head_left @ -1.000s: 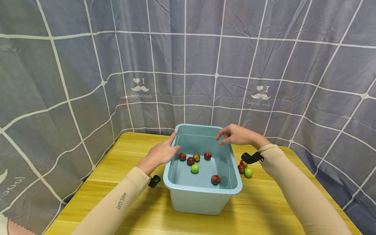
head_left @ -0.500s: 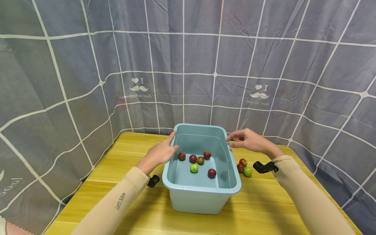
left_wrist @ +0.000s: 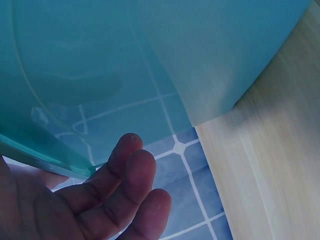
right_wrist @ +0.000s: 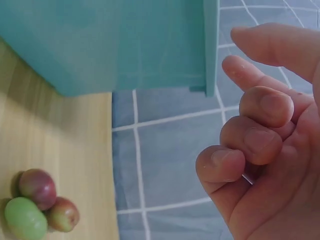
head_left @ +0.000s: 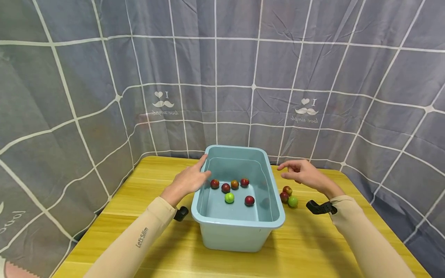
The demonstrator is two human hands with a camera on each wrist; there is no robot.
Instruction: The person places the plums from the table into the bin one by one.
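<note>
Head view, blue tub (head_left: 240, 231) long axis running away, left hand (head_left: 187, 180) on rim

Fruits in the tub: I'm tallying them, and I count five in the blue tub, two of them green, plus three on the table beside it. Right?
One detail is off: only one green fruit lies in the blue tub; the other four there are reddish, as the head view shows. Five in the tub and three fruits on the table beside it are correct.
</note>
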